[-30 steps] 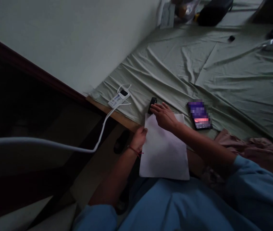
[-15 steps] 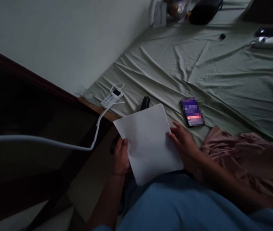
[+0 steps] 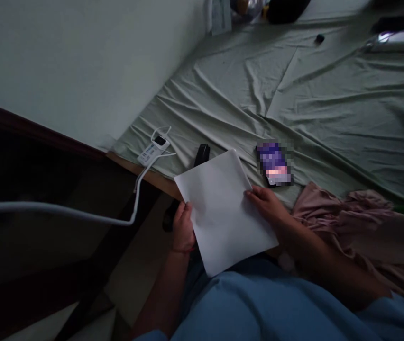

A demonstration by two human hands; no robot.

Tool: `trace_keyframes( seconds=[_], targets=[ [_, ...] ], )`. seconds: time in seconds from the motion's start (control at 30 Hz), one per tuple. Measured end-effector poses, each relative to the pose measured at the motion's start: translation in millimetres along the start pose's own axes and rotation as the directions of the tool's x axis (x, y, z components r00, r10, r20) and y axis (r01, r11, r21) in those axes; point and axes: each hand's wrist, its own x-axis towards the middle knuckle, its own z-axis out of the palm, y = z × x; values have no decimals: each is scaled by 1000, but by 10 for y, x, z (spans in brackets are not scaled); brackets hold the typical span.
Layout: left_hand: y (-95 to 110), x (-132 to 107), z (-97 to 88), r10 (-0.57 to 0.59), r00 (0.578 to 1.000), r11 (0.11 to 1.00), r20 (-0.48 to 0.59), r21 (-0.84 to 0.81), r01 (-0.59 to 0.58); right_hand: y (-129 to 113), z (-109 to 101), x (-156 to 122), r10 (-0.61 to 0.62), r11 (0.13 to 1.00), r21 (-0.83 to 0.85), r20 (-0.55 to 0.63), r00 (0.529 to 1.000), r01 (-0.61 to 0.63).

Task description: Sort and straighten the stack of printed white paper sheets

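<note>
Dim light covers a creased grey-green cloth (image 3: 330, 104) spreading beyond the white paper (image 3: 225, 215), with a plain pale wall (image 3: 81, 71) beyond it to the left. The left hand (image 3: 183, 228) pinches the paper's left edge, thumb on top; the right hand (image 3: 266, 204) is closed on its right edge. Held above the lap, the paper looks smooth and blank on its visible face, turned askew, its corners slightly rounded. Just beyond the paper's far edge, a black object (image 3: 202, 154) lies partly hidden by it. Right of the paper are a phone (image 3: 275, 163), screen lit but pixelated, and, farther out, crumpled pink fabric (image 3: 362, 227). Well left of it runs a white cord (image 3: 81, 212).
</note>
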Motion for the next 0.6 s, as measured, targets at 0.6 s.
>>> trace_keyframes(
  seconds=[0.6],
  targets=[
    [78,606,180,245,953,830,180,470,-302,-119,-106,-89,-369,762,-632,-246,896,140]
  ],
)
